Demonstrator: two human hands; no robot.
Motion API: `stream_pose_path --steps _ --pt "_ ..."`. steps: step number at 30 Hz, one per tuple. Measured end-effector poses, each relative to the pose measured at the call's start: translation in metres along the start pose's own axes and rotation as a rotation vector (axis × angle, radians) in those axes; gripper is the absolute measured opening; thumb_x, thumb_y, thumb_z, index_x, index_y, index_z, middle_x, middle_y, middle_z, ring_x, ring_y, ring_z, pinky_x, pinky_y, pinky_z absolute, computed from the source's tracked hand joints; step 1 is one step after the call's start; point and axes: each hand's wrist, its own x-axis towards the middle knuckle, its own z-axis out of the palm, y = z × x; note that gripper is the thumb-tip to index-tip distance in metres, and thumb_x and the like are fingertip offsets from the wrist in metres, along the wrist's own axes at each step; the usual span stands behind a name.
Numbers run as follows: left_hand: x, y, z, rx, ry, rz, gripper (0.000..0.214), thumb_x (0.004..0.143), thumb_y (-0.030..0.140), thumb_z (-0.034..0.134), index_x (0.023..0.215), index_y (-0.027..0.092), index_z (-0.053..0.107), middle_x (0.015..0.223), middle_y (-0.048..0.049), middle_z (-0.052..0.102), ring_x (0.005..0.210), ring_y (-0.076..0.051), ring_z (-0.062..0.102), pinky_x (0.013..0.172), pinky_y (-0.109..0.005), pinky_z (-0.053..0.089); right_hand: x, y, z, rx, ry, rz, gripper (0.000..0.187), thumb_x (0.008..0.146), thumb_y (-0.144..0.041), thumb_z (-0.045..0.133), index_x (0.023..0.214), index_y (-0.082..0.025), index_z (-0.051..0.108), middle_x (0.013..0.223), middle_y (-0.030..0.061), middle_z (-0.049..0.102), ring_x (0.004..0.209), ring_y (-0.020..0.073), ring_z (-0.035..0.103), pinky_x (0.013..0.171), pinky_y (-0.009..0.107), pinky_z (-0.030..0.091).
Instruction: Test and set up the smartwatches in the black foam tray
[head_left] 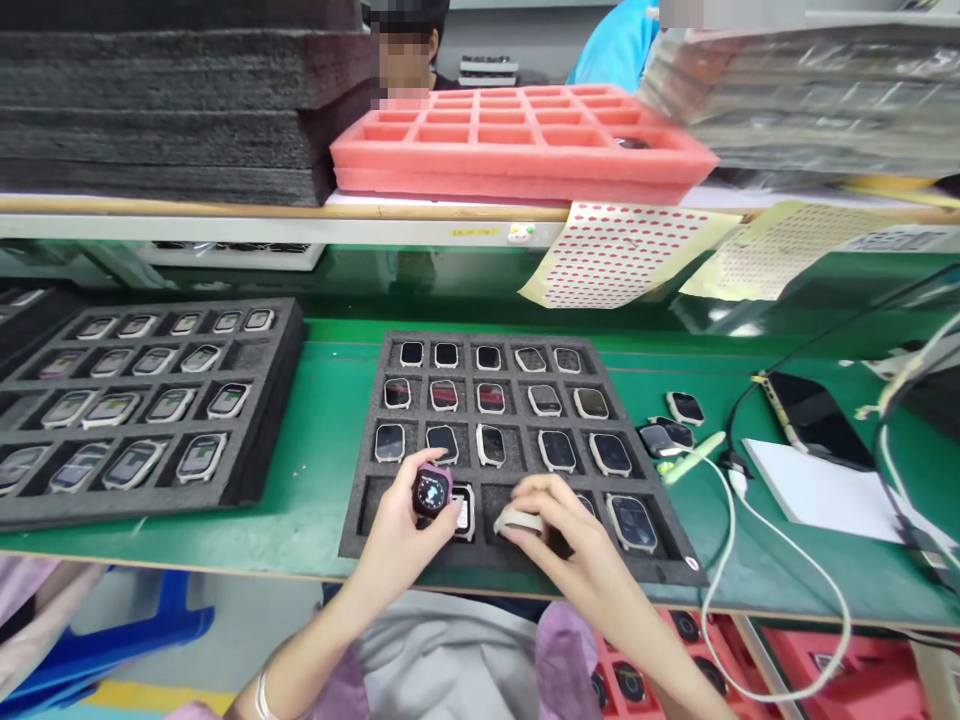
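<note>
My left hand (401, 535) is closed round a pink-cased smartwatch body (432, 491) with a lit round dial, held over the front row of a black foam tray (361, 505). My right hand (559, 525) pinches a pale beige watch body (519, 520) edge-on above a front-row pocket of the same tray. Several watch bodies with dark screens lie in the tray's other pockets. One lit watch (463, 510) lies in the pocket between my hands.
A second black foam tray (259, 440) of watches lies to the left. Loose watches (675, 425), a white cable (780, 560), a phone (814, 405) and a white pad (814, 490) sit right. A pink foam tray (517, 170), sticker sheets (615, 255) and another person are beyond.
</note>
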Motion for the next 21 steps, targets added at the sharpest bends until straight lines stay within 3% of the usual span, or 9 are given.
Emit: stream_pose_path --steps 3,6,8,12,17,21 --pt "-0.001 0.0 0.0 -0.053 -0.005 -0.046 0.041 0.078 0.021 0.061 0.117 0.02 0.047 0.084 0.0 0.052 0.061 -0.011 0.051 0.052 -0.02 0.042 0.003 -0.005 0.0 0.341 0.086 0.089 0.017 0.096 -0.032 0.05 0.1 -0.018 0.057 0.102 0.0111 0.061 0.077 0.0204 0.063 0.055 0.026 0.054" --pt "-0.002 0.0 -0.003 -0.09 -0.013 -0.082 0.039 0.079 0.024 0.06 0.115 0.019 0.046 0.077 0.0026 0.049 0.048 -0.007 0.047 0.042 -0.018 0.038 0.01 -0.003 -0.001 0.565 0.115 0.201 0.025 0.093 -0.035 0.056 0.11 -0.017 0.054 0.098 0.0119 0.065 0.045 0.0103 0.054 0.031 0.017 0.037" --pt "-0.003 0.0 -0.005 -0.103 -0.012 -0.089 0.037 0.08 0.025 0.06 0.114 0.019 0.045 0.074 0.0038 0.048 0.045 -0.006 0.046 0.04 -0.017 0.037 0.014 0.0 -0.003 0.67 0.046 0.219 0.039 0.091 -0.037 0.06 0.123 -0.018 0.049 0.104 0.0137 0.064 0.045 0.0086 0.051 0.031 0.016 0.036" --pt "-0.004 0.002 -0.008 -0.147 -0.02 -0.089 0.037 0.081 0.027 0.06 0.114 0.019 0.046 0.073 0.0039 0.05 0.046 -0.006 0.047 0.04 -0.016 0.038 0.017 0.004 -0.006 0.894 -0.146 0.228 0.06 0.09 -0.04 0.06 0.141 -0.024 0.033 0.122 0.0165 0.056 0.071 0.0163 0.058 0.048 0.023 0.048" --pt "-0.006 0.001 -0.005 -0.198 -0.007 -0.096 0.038 0.079 0.028 0.062 0.113 0.018 0.048 0.073 0.0034 0.051 0.045 -0.005 0.046 0.039 -0.015 0.038 0.015 0.008 -0.004 0.889 -0.146 0.212 0.049 0.09 -0.035 0.062 0.134 -0.024 0.045 0.109 0.0126 0.061 0.063 0.0128 0.056 0.049 0.021 0.046" --pt "-0.008 0.0 -0.004 -0.213 -0.008 -0.101 0.039 0.078 0.027 0.063 0.113 0.019 0.048 0.077 0.0025 0.052 0.045 -0.005 0.047 0.037 -0.015 0.037 0.013 0.012 -0.002 0.917 -0.155 0.205 0.053 0.088 -0.035 0.065 0.135 -0.023 0.044 0.102 0.0117 0.063 0.055 0.0126 0.057 0.042 0.021 0.044"
